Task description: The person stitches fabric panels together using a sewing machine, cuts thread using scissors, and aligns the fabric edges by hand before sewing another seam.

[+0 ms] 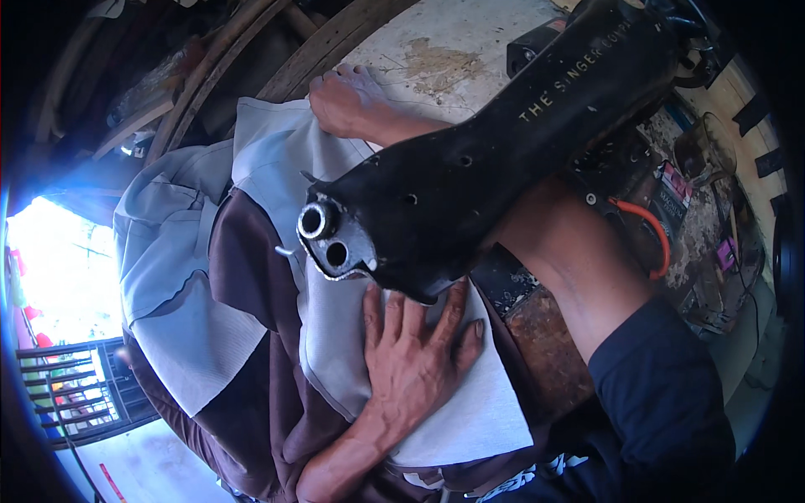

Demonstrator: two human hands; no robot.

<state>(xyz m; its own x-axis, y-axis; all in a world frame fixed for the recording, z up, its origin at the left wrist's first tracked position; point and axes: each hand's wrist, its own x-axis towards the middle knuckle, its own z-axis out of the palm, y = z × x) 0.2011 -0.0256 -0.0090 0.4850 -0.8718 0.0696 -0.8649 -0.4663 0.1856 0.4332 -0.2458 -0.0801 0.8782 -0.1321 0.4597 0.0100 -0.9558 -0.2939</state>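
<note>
A black sewing machine stretches diagonally above the work, its metal head end over a light grey piece of cloth. Palm down on that cloth, just below the head, my left hand lies flat with its fingers apart; the fingertips reach the machine's lower edge. My right arm passes beneath the machine's arm. Beyond it, my right hand is curled closed at the cloth's far edge, its fingertips partly hidden. Dark brown cloth lies folded together with the grey. The machine hides the cloth directly under it.
Curved wooden pieces stand at the far left. On the stained worktop at right lie an orange-handled tool and a small pink item. A dark barred grille and bright daylight are at left.
</note>
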